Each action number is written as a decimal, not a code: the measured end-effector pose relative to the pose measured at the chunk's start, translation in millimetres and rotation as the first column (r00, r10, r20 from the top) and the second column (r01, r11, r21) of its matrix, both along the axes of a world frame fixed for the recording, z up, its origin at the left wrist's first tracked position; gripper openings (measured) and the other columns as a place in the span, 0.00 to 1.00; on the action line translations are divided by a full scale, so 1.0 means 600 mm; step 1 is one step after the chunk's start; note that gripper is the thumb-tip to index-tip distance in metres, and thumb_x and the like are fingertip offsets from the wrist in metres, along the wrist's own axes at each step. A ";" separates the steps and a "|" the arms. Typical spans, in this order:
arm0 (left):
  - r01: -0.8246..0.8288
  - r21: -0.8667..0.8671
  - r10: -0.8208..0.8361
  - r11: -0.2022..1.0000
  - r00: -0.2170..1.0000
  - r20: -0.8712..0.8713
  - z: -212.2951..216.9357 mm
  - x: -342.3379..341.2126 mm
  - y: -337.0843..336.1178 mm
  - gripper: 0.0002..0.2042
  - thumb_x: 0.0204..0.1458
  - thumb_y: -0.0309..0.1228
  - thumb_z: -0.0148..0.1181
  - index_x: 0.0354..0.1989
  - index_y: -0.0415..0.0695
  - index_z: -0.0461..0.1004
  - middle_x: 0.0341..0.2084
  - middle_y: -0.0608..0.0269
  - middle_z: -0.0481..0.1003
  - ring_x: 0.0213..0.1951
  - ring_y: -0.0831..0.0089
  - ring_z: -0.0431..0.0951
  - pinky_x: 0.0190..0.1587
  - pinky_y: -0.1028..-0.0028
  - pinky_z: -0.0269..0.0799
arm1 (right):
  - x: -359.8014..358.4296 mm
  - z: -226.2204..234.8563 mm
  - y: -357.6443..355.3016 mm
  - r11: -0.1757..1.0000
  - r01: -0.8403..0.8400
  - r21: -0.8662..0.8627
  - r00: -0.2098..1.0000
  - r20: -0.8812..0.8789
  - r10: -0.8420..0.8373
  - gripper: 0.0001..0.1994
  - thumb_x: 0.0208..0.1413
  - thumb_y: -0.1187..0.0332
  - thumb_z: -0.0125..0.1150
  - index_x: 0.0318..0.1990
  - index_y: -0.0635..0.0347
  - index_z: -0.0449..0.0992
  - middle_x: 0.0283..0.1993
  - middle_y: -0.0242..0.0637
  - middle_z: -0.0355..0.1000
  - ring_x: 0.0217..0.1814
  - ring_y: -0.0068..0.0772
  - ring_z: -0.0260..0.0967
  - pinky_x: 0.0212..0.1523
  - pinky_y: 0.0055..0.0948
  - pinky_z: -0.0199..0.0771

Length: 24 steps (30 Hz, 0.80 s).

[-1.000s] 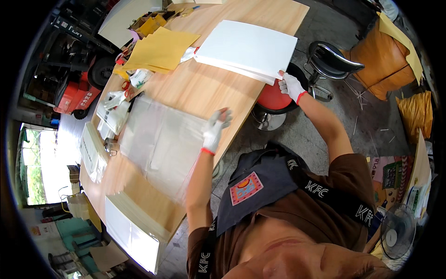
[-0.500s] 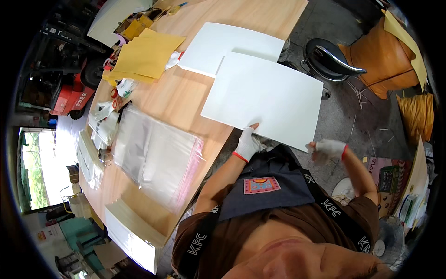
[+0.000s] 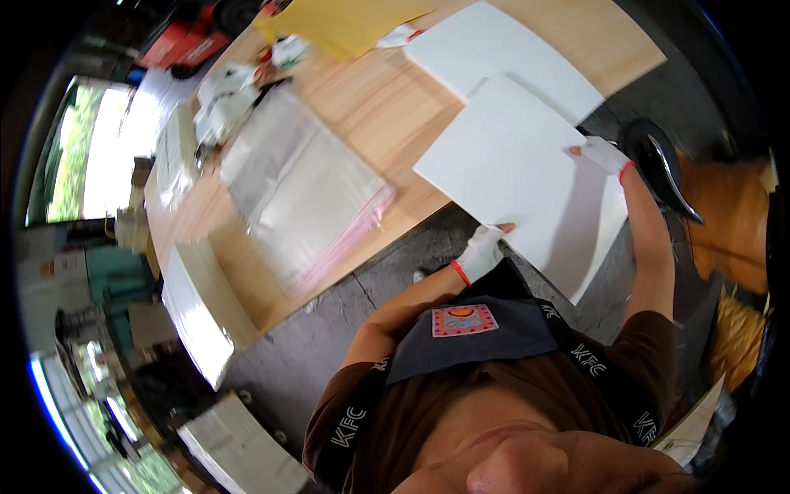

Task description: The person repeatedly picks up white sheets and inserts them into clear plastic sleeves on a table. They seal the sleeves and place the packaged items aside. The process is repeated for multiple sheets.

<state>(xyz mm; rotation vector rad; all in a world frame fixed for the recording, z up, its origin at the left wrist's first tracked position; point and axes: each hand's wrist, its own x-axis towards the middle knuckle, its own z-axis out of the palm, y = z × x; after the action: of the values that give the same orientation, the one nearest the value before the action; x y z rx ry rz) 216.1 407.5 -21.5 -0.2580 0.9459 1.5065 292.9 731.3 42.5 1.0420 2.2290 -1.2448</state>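
A large white board sheet (image 3: 518, 173) lies tilted across the table's edge, its near part sticking out over the floor. My left hand (image 3: 481, 253), in a white glove with a red cuff and bare fingertips, grips its near edge, thumb on top and the other fingers hidden beneath. At the far right edge my right hand (image 3: 603, 156), gloved alike, holds the sheet with the thumb on top; the remaining fingers are mostly hidden. A shadow from the right arm falls over the sheet. Behind it, partly covered, is a stack of similar white boards (image 3: 502, 53).
Clear plastic bags with pink edges (image 3: 304, 198) lie left on the wooden table (image 3: 387, 107). A white stack (image 3: 193, 309) stands at its near left corner. Yellow envelopes (image 3: 341, 25) lie at the back. A black chair (image 3: 658, 165) and an orange-brown bundle (image 3: 728, 218) stand right.
My right hand has moved from the sheet's near right corner to its far right edge and taken hold there. The view has turned, and the left hand keeps its grip on the near edge.
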 end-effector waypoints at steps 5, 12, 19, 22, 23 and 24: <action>0.530 -0.247 -0.522 0.811 0.465 -0.715 0.055 -0.004 -0.081 0.31 0.43 0.47 0.64 0.52 0.39 0.68 0.45 0.48 0.72 0.50 0.57 0.70 0.52 0.67 0.63 | 0.023 -0.022 -0.044 0.991 -0.008 0.136 0.985 -0.172 0.032 0.21 0.47 0.60 0.64 0.41 0.71 0.72 0.29 0.32 0.70 0.31 0.21 0.65 0.32 0.26 0.66; 0.658 -0.497 -0.442 0.565 -0.267 -0.856 0.067 -0.034 -0.228 0.24 0.43 0.43 0.59 0.49 0.46 0.71 0.46 0.51 0.71 0.48 0.54 0.71 0.48 0.61 0.67 | -0.025 -0.029 -0.168 0.963 -0.150 -0.225 0.945 -0.319 0.073 0.16 0.49 0.69 0.63 0.45 0.66 0.72 0.35 0.28 0.72 0.35 0.17 0.65 0.37 0.20 0.66; 0.505 -0.348 -0.127 0.790 -0.420 -0.899 0.093 -0.101 -0.410 0.15 0.47 0.32 0.53 0.43 0.44 0.73 0.44 0.54 0.72 0.46 0.56 0.72 0.50 0.63 0.66 | -0.082 -0.050 -0.320 0.959 -0.175 -0.221 0.957 -0.266 0.114 0.22 0.46 0.68 0.66 0.48 0.69 0.70 0.40 0.35 0.74 0.40 0.22 0.69 0.44 0.23 0.68; 0.103 -0.421 -0.346 0.901 -0.412 -0.843 0.015 -0.186 -0.501 0.12 0.44 0.28 0.56 0.39 0.45 0.73 0.41 0.58 0.73 0.43 0.58 0.73 0.47 0.63 0.68 | -0.121 -0.009 -0.381 0.942 -0.335 -0.017 0.932 -0.153 0.329 0.24 0.44 0.66 0.67 0.49 0.70 0.70 0.39 0.38 0.74 0.40 0.24 0.69 0.44 0.23 0.67; -0.088 -0.529 -0.507 0.844 -0.453 -0.734 0.002 -0.230 -0.526 0.12 0.43 0.29 0.56 0.38 0.45 0.72 0.40 0.58 0.73 0.42 0.60 0.73 0.46 0.63 0.68 | -0.132 0.007 -0.398 0.933 -0.359 0.022 0.926 -0.119 0.359 0.25 0.43 0.65 0.67 0.48 0.70 0.70 0.38 0.39 0.74 0.40 0.25 0.69 0.45 0.23 0.67; -0.266 -0.621 -0.665 0.738 -0.447 -0.598 -0.009 -0.275 -0.551 0.12 0.42 0.29 0.57 0.37 0.46 0.71 0.38 0.57 0.73 0.41 0.61 0.73 0.44 0.62 0.69 | -0.141 0.024 -0.415 0.923 -0.381 0.060 0.919 -0.086 0.385 0.25 0.43 0.63 0.67 0.47 0.70 0.70 0.37 0.40 0.74 0.40 0.26 0.70 0.45 0.23 0.67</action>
<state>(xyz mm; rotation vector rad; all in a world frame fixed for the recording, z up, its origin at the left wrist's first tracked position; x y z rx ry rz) 51.1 76.6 -27.1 1.2290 2.7479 0.3810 208.3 482.5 57.1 0.5262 2.3911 -1.0956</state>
